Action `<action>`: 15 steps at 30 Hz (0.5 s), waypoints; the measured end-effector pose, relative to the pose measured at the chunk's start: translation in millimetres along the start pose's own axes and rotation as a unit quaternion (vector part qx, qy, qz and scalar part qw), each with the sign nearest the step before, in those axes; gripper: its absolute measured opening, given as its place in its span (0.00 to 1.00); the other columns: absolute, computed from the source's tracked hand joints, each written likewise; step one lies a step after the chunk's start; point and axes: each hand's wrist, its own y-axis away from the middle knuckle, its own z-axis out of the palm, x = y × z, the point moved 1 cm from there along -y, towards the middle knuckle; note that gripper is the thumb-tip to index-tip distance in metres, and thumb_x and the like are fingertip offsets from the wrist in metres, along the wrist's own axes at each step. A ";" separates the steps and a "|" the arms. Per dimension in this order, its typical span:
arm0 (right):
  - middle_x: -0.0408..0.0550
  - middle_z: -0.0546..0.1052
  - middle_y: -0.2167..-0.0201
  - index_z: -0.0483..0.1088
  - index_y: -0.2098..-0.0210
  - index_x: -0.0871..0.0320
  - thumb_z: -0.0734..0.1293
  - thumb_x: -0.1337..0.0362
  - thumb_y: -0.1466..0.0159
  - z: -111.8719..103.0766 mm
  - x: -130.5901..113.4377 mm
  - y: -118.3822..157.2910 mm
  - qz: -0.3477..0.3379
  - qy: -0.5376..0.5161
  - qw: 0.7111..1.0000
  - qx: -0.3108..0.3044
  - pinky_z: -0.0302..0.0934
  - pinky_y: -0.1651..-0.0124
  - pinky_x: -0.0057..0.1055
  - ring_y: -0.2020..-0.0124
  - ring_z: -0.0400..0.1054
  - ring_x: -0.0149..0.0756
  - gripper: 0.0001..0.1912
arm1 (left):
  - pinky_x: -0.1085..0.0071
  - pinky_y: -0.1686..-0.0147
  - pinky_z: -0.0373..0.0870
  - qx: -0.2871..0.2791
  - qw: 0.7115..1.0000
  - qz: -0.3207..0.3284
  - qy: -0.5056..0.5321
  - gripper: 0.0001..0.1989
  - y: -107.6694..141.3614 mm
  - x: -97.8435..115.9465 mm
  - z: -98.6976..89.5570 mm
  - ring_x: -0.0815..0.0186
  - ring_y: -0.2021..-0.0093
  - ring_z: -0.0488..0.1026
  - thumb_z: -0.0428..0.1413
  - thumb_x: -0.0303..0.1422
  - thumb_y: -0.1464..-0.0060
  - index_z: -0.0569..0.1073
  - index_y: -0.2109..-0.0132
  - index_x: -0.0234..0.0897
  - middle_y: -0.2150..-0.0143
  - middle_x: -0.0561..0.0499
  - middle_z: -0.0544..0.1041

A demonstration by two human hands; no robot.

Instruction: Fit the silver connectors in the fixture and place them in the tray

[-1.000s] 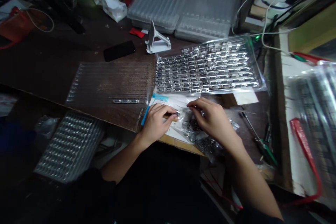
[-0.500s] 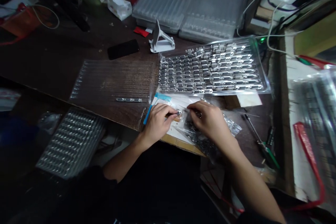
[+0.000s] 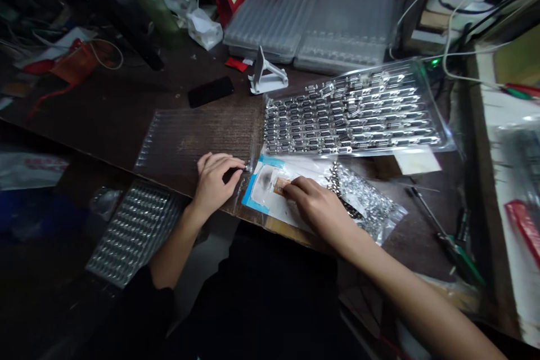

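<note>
My left hand (image 3: 215, 183) is at the right end of a clear ribbed tray (image 3: 181, 129). Its thumb and index finger are pinched around a small metal connector (image 3: 247, 168), mostly hidden by the fingertips. On the white sheet edged with blue tape (image 3: 258, 202), my right hand (image 3: 318, 202) is closed, with its fingertips on the right end of a small tan block (image 3: 280, 185). Whether anything else is under those fingers is hidden. Beside this hand, small metal parts spill from a clear plastic bag (image 3: 379, 208).
A clear tray full of connectors (image 3: 358, 115) lies behind the sheet. Further back are a white phone stand (image 3: 268, 79), a black phone (image 3: 211, 91) and stacked clear trays (image 3: 270, 17). A green-handled screwdriver (image 3: 464, 259) lies right. More filled trays (image 3: 130, 230) sit below the table's left edge.
My left hand has moved left from the tan block to the clear tray, carrying the connector. My right hand has come from the bag of parts to the block. The view has shifted slightly.
</note>
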 end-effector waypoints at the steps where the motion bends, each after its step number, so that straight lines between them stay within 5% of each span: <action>1: 0.55 0.77 0.55 0.75 0.49 0.59 0.61 0.74 0.29 -0.1 -0.4 -0.4 -0.001 -0.003 1.000 -0.007 0.70 0.56 0.35 0.54 0.73 0.43 0.15 | 0.51 0.32 0.51 0.000 1.000 0.002 -0.004 0.05 0.9 -0.8 0.6 0.57 0.45 0.76 0.56 0.31 0.36 0.77 0.59 0.44 0.55 0.53 0.84; 10: 0.56 0.80 0.53 0.77 0.50 0.59 0.59 0.66 0.26 -12.8 19.8 2.9 0.021 -0.080 0.995 0.053 0.69 0.52 0.36 0.53 0.75 0.44 0.15 | 0.52 0.38 0.57 0.009 0.997 -0.012 -0.081 0.05 0.8 -12.4 -11.2 0.54 0.46 0.73 0.56 0.31 0.39 0.77 0.61 0.43 0.54 0.49 0.81; 15: 0.52 0.82 0.56 0.78 0.51 0.57 0.68 0.62 0.31 -34.0 42.2 22.0 0.091 -0.036 0.994 -0.043 0.65 0.60 0.34 0.59 0.76 0.44 0.11 | 0.51 0.40 0.59 0.028 0.995 -0.029 -0.095 0.07 0.6 -9.6 -23.6 0.51 0.41 0.70 0.56 0.26 0.43 0.75 0.60 0.43 0.47 0.49 0.79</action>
